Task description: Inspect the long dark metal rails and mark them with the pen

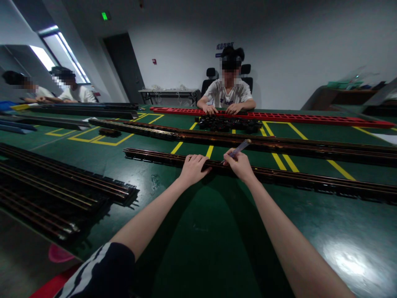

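Note:
A long dark rail (294, 177) with copper-coloured strips along it lies across the green table in front of me. My left hand (194, 169) grips it, fingers over the far side and thumb near the front edge. Just to the right, my right hand (240, 164) is closed like a writing grip around a slim pen-like tool (242, 145) with a translucent purplish handle. The tool slants up to the right, its lower end down at the rail; the exact contact point is too small to make out.
Behind my rail runs another long bundle of rails (214, 138). A heap of black parts (229, 123) and a red slotted rail (310, 118) lie beyond, where a co-worker's hands (234, 108) rest. More dark rails (62, 178) are stacked at left. Yellow tape (279, 161) marks the table.

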Demonstrator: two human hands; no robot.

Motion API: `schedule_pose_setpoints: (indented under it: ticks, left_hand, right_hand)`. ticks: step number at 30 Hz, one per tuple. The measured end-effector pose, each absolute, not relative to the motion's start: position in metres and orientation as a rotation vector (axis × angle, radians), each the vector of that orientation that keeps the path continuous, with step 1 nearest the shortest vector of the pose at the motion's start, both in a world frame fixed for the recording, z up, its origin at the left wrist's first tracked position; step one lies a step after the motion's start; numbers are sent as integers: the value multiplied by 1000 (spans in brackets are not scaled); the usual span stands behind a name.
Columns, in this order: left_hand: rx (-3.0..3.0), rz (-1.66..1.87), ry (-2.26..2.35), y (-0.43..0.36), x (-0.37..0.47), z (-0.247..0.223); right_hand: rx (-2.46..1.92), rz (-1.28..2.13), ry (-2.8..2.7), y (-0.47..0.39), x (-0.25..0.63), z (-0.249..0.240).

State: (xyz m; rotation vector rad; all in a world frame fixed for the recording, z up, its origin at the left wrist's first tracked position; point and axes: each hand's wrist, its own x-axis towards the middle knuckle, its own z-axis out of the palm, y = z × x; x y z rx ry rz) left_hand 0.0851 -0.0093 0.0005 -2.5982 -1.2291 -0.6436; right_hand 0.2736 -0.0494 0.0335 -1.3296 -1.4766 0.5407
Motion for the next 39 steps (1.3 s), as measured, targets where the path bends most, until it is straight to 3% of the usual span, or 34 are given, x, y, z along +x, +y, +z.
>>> schedule_pose_setpoints:
  ticks: [39]
  left_hand:
    - [-2620,-639,-1232,-13,87,4]
  right_hand:
    - [-1340,558,-1489,-47,275,32]
